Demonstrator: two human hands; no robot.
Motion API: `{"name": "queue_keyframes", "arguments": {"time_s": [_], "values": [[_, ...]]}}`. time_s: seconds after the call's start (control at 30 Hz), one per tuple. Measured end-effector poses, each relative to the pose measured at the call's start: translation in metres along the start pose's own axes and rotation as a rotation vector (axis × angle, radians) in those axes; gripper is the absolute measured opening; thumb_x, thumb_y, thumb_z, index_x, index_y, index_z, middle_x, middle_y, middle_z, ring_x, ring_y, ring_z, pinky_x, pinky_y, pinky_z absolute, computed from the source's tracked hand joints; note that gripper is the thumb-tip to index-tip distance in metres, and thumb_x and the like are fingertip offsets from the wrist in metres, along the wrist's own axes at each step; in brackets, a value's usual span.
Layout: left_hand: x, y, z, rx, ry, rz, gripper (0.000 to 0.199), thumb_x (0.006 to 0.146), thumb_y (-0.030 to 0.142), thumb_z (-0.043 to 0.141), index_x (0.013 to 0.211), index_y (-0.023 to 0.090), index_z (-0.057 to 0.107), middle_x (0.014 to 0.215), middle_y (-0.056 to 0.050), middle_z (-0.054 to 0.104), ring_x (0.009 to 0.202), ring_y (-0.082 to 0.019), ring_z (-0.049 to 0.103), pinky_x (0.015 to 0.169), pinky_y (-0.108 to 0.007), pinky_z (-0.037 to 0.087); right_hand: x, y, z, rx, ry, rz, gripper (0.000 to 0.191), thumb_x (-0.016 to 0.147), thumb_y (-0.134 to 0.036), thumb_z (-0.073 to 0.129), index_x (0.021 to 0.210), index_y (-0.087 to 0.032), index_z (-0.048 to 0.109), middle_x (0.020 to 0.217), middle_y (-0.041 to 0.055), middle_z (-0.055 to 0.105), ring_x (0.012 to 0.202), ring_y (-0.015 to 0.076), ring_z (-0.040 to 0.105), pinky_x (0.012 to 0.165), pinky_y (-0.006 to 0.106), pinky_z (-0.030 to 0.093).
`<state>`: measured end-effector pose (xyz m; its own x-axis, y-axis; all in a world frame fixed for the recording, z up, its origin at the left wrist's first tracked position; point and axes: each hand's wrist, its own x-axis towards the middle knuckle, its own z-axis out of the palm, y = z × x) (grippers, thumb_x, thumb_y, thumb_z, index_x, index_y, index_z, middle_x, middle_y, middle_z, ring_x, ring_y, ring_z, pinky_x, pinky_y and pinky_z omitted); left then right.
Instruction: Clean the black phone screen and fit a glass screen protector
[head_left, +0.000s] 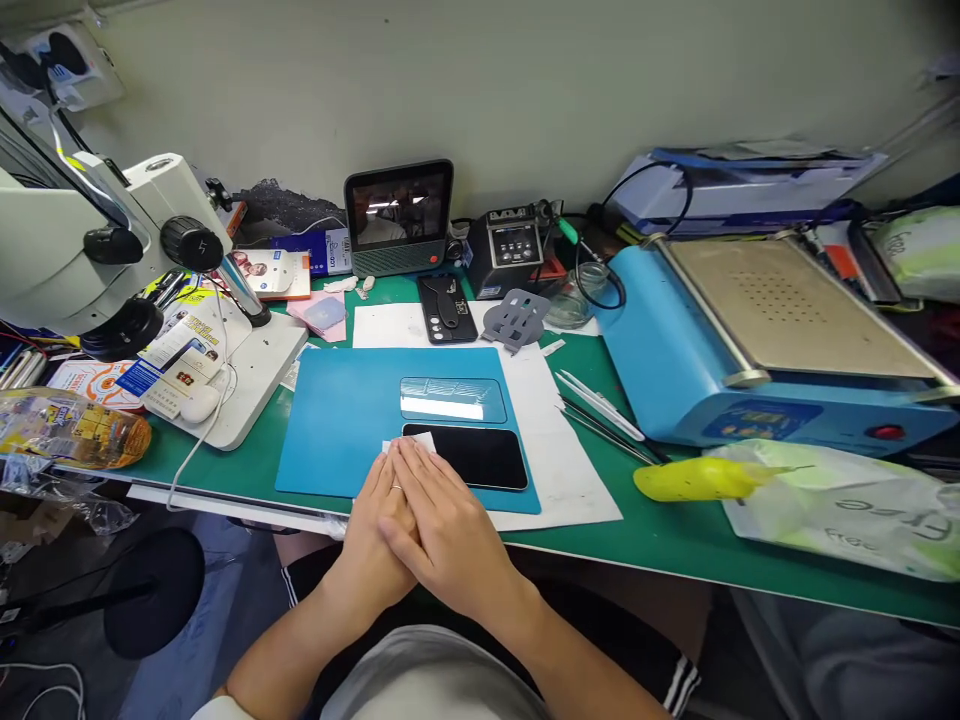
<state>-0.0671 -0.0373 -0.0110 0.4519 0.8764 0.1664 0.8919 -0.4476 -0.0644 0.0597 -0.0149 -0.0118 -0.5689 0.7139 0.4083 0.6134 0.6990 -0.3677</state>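
On the blue mat [337, 400] lies a black phone [487, 458] with its dark screen up. A clear glass panel [454, 400] rests just behind it, reflecting light. My left hand [375, 535] and my right hand [442, 520] overlap at the phone's left end, the right partly over the left. Under their fingertips a white wipe [426, 441] sticks out, pressed down by both hands. The fingers of both are held together. The phone's left end is partly hidden by my hands.
A microscope [172, 240] stands at the left. Behind the mat are a smart display [401, 215], a black phone case [446, 308] and a soldering station [504, 250]. Tweezers [600, 403], a blue heating plate machine [667, 350] and a yellow bottle [694, 480] are at the right.
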Motion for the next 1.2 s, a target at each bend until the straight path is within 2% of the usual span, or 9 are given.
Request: {"name": "queue_keyframes", "arguments": {"time_s": [0.23, 0.33, 0.47, 0.6, 0.73, 0.87, 0.97, 1.2], "values": [[-0.001, 0.018, -0.009, -0.006, -0.022, 0.046, 0.063, 0.102, 0.032, 0.046, 0.158, 0.005, 0.036, 0.157, -0.021, 0.05, 0.149, -0.032, 0.047, 0.122, -0.049, 0.043, -0.025, 0.004, -0.014, 0.037, 0.051, 0.002, 0.067, 0.102, -0.043, 0.048, 0.147, 0.007, 0.05, 0.155, 0.0259, 0.048, 0.146, 0.0351, 0.048, 0.116, 0.052, 0.05], [0.011, 0.035, -0.01, -0.022, -0.024, 0.106, 0.064, 0.102, 0.033, 0.047, 0.159, 0.006, 0.035, 0.159, -0.019, 0.048, 0.15, -0.031, 0.044, 0.123, -0.047, 0.042, -0.042, 0.015, -0.023, 0.033, 0.08, 0.054, 0.067, 0.101, -0.041, 0.05, 0.149, 0.006, 0.048, 0.155, 0.0258, 0.048, 0.149, 0.0346, 0.045, 0.116, 0.053, 0.049], [0.034, 0.061, -0.002, -0.007, 0.011, 0.166, 0.065, 0.103, 0.037, 0.045, 0.158, 0.004, 0.035, 0.159, -0.023, 0.046, 0.15, -0.036, 0.043, 0.121, -0.049, 0.043, -0.063, 0.037, -0.035, 0.001, 0.114, 0.093, 0.071, 0.101, -0.041, 0.05, 0.155, 0.005, 0.04, 0.157, 0.0269, 0.047, 0.151, 0.0354, 0.041, 0.116, 0.054, 0.049], [0.057, 0.072, 0.008, -0.035, 0.011, 0.175, 0.065, 0.105, 0.037, 0.043, 0.159, 0.003, 0.032, 0.161, -0.024, 0.043, 0.152, -0.037, 0.039, 0.122, -0.05, 0.041, -0.066, 0.061, -0.043, -0.012, 0.122, 0.11, 0.077, 0.102, -0.043, 0.05, 0.162, 0.0, 0.028, 0.159, 0.0247, 0.045, 0.15, 0.0347, 0.042, 0.116, 0.055, 0.049], [0.078, 0.067, 0.014, -0.065, -0.059, 0.187, 0.063, 0.105, 0.033, 0.043, 0.159, 0.003, 0.032, 0.162, -0.024, 0.042, 0.153, -0.037, 0.038, 0.125, -0.051, 0.037, -0.054, 0.078, -0.043, -0.02, 0.103, 0.14, 0.072, 0.103, -0.046, 0.048, 0.159, -0.002, 0.036, 0.158, 0.0233, 0.047, 0.149, 0.0341, 0.045, 0.119, 0.055, 0.045], [0.083, 0.058, 0.017, -0.117, -0.08, 0.155, 0.063, 0.105, 0.036, 0.045, 0.159, 0.004, 0.034, 0.163, -0.023, 0.04, 0.154, -0.037, 0.035, 0.126, -0.053, 0.035, -0.041, 0.077, -0.037, -0.037, 0.061, 0.18, 0.073, 0.103, -0.051, 0.045, 0.156, -0.001, 0.041, 0.159, 0.0241, 0.046, 0.15, 0.034, 0.042, 0.122, 0.055, 0.041], [0.072, 0.045, 0.019, -0.119, -0.067, 0.11, 0.062, 0.105, 0.035, 0.045, 0.159, 0.006, 0.034, 0.165, -0.021, 0.038, 0.155, -0.035, 0.034, 0.127, -0.052, 0.033, -0.03, 0.065, -0.026, -0.026, 0.036, 0.165, 0.073, 0.105, -0.052, 0.041, 0.155, 0.001, 0.042, 0.158, 0.0251, 0.046, 0.152, 0.0334, 0.04, 0.123, 0.055, 0.039], [0.037, -0.002, 0.015, -0.12, -0.064, 0.028, 0.063, 0.105, 0.033, 0.044, 0.16, 0.006, 0.032, 0.165, -0.021, 0.038, 0.156, -0.032, 0.034, 0.127, -0.049, 0.033, 0.003, 0.031, 0.003, 0.011, -0.003, 0.07, 0.075, 0.104, -0.054, 0.04, 0.156, 0.001, 0.04, 0.158, 0.0254, 0.047, 0.152, 0.0343, 0.04, 0.124, 0.056, 0.037]]}}
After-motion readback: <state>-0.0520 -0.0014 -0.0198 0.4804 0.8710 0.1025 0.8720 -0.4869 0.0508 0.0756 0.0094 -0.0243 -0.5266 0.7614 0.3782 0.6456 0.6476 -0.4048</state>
